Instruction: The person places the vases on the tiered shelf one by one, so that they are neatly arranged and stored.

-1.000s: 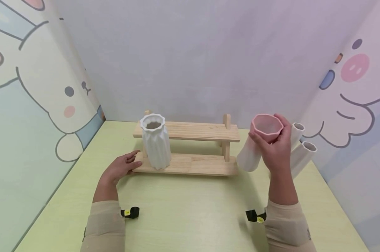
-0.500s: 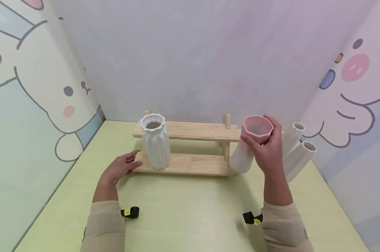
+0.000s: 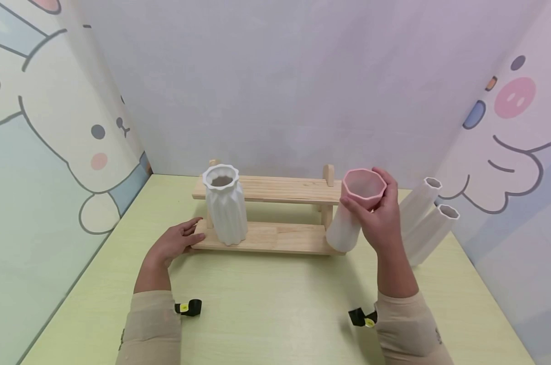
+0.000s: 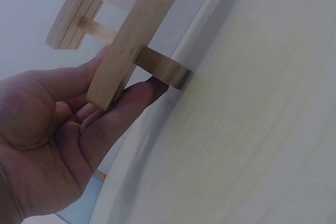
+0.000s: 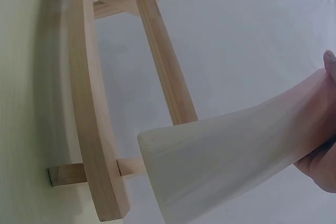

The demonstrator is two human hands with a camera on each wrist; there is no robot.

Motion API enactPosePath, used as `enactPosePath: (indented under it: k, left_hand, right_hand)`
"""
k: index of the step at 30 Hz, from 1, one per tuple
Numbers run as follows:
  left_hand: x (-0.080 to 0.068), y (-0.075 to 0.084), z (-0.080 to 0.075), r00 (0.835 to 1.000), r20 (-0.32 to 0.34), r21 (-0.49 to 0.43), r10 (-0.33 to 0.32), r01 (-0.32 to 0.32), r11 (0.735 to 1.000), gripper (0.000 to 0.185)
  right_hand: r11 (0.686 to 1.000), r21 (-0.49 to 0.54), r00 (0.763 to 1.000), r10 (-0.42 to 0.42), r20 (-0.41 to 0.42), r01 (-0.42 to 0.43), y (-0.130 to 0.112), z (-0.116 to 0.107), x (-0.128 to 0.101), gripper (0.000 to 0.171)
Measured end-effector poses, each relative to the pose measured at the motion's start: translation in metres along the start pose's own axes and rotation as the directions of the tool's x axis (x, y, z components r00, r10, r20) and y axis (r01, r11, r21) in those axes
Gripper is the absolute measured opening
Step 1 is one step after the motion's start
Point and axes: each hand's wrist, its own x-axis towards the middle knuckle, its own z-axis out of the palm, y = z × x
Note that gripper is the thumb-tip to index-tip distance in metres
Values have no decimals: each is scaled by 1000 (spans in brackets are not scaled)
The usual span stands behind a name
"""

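On the pale green table (image 3: pixel 266 304), a two-tier wooden rack (image 3: pixel 275 238) is set close to the back wall. At the right end of the rack, a pink-to-white faceted vase (image 3: pixel 353 213) is held aloft and tilted by the right hand (image 3: pixel 382 225), whose fingers and thumb are curled round its pink upper part just below the rim. The white base of the vase is seen just in front of the lower shelf's right end; from the right wrist view it is shown clear of the wood, not resting on it. The left end of the lower shelf is touched by the left hand (image 3: pixel 175 243), with the fingers kept straight and loose; in the left wrist view the thumb and fingers (image 4: pixel 123 103) are laid on either side of the shelf edge, and nothing is gripped. A white ribbed vase (image 3: pixel 226 208) is stood upright on the lower shelf, just beside that hand. Two white tubular vases (image 3: pixel 428 218) are leaned to the right of the rack, behind the right hand.
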Motion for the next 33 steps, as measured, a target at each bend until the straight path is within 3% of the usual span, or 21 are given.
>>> enactPosePath:
  k: [33]
  left_hand:
    - [1, -3, 0, 1000, -4, -10, 7, -7, 1000, 76]
  right_hand:
    - [999, 34, 998, 0, 60, -2, 1, 11, -3, 80]
